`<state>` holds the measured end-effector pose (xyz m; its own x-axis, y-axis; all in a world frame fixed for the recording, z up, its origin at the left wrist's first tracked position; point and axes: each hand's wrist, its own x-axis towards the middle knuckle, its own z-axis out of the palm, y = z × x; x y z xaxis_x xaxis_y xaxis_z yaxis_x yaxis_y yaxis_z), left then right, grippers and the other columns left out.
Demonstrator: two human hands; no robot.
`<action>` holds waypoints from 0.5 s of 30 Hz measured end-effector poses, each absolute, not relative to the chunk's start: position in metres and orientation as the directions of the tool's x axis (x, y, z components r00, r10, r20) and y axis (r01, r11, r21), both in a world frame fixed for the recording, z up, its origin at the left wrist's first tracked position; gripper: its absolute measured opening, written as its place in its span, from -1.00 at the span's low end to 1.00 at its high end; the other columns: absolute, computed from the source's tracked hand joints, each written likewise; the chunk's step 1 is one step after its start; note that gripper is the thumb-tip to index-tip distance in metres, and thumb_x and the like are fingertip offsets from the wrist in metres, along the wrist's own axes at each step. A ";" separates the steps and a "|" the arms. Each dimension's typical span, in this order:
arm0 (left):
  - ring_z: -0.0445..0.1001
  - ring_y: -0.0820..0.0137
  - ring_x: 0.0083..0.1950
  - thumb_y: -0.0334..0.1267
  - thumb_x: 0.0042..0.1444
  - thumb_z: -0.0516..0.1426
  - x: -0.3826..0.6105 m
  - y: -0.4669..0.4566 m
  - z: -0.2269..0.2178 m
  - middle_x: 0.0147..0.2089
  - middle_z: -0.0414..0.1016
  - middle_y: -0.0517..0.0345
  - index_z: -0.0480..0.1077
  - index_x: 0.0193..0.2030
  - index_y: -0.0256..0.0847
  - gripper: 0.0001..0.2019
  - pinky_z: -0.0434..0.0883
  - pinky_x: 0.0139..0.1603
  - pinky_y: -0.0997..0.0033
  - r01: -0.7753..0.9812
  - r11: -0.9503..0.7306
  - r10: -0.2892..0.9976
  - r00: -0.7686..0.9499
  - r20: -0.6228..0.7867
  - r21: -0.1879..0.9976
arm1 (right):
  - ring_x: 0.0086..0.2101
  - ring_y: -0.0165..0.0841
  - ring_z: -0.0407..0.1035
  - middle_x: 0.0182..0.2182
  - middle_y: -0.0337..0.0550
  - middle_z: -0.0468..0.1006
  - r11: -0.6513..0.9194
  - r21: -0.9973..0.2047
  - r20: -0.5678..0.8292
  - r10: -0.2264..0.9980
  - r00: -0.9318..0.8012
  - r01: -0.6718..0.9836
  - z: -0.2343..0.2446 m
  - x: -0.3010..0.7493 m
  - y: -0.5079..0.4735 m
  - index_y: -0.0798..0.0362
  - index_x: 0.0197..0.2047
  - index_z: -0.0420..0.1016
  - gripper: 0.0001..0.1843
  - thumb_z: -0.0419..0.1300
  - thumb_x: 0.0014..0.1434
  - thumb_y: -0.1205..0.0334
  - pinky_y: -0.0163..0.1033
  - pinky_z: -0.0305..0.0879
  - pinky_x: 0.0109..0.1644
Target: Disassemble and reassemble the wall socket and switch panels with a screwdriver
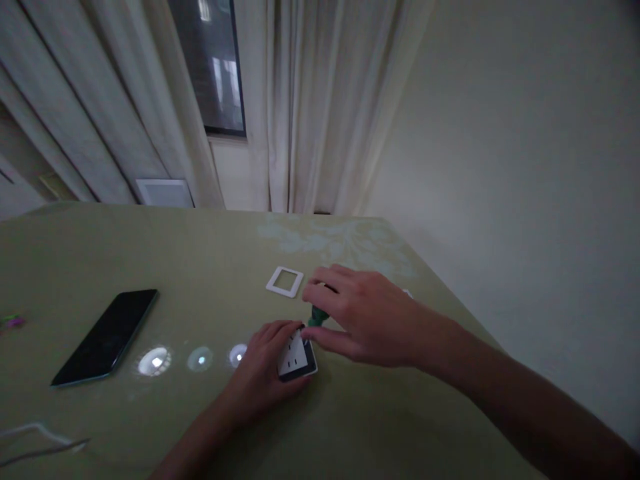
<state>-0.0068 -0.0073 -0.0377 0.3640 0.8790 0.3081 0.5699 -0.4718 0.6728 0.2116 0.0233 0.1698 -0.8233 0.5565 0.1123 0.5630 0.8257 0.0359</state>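
My left hand (270, 360) grips a wall socket (294, 360) by its sides, tilted just above or on the table; I cannot tell if it touches. The socket has a white face with dark slots and a dark border. My right hand (355, 313) is closed around a screwdriver (318, 316) with a green handle. Its tip points down at the socket's upper right edge, partly hidden by my thumb. Just beyond my hands, a white square cover frame (285, 282) lies flat on the table.
A dark tablet or large phone (107, 337) lies to the left. Near the front left is a cable (43, 437), and a small purple and green item (13, 322) sits at the left edge. A small white piece (407, 293) shows behind my right wrist. The wall (525, 167) borders the table's right side.
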 end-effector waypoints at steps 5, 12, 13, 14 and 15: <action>0.51 -0.13 0.33 -0.13 0.06 0.44 -0.006 -0.005 -0.040 0.33 0.56 -0.09 0.42 0.41 -0.02 -0.26 0.48 0.36 -0.20 0.564 -0.456 0.888 0.346 0.303 0.689 | -0.29 -0.20 0.57 -0.13 0.01 0.66 0.802 0.178 -0.067 0.588 -0.806 0.571 0.183 0.206 0.030 0.10 0.16 0.45 -0.75 0.15 0.57 0.13 -0.20 0.27 -0.34; 0.51 -0.15 0.30 -0.14 0.06 0.44 -0.004 -0.002 -0.041 0.30 0.57 -0.14 0.45 0.39 -0.08 -0.28 0.46 0.34 -0.22 0.547 -0.464 0.882 0.358 0.306 0.696 | -0.20 -0.23 0.59 0.03 0.00 0.64 0.860 0.086 -0.216 0.510 -0.833 0.504 0.205 0.198 0.040 0.04 0.13 0.41 -0.76 0.29 0.49 0.17 -0.23 0.25 -0.31; 0.51 -0.14 0.30 -0.14 0.06 0.43 -0.003 -0.002 -0.042 0.30 0.57 -0.15 0.44 0.39 -0.08 -0.28 0.46 0.35 -0.22 0.547 -0.467 0.881 0.358 0.310 0.695 | -0.22 -0.19 0.61 -0.06 0.00 0.68 0.835 0.139 -0.226 0.550 -0.804 0.533 0.206 0.196 0.039 0.05 0.11 0.43 -0.71 0.28 0.50 0.05 -0.22 0.24 -0.31; 0.52 -0.15 0.29 -0.14 0.06 0.43 -0.003 -0.001 -0.042 0.31 0.58 -0.15 0.45 0.39 -0.09 -0.27 0.46 0.35 -0.23 0.547 -0.470 0.879 0.358 0.314 0.693 | -0.23 -0.13 0.62 -0.13 0.02 0.70 0.804 0.197 -0.229 0.594 -0.771 0.561 0.206 0.194 0.038 0.08 0.10 0.44 -0.62 0.27 0.50 -0.07 -0.21 0.24 -0.32; 0.51 -0.15 0.30 -0.14 0.05 0.43 -0.002 -0.001 -0.043 0.31 0.58 -0.16 0.45 0.39 -0.09 -0.27 0.45 0.35 -0.23 0.547 -0.471 0.879 0.358 0.315 0.692 | -0.22 -0.09 0.64 -0.17 0.04 0.71 0.783 0.240 -0.229 0.621 -0.750 0.575 0.206 0.193 0.037 0.10 0.10 0.46 -0.54 0.25 0.49 -0.16 -0.20 0.24 -0.33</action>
<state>-0.0023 -0.0006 -0.0428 0.3585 0.8789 0.3147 0.5472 -0.4709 0.6919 0.1934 0.0374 0.2057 -0.7498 0.6207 -0.2293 0.5746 0.7826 0.2396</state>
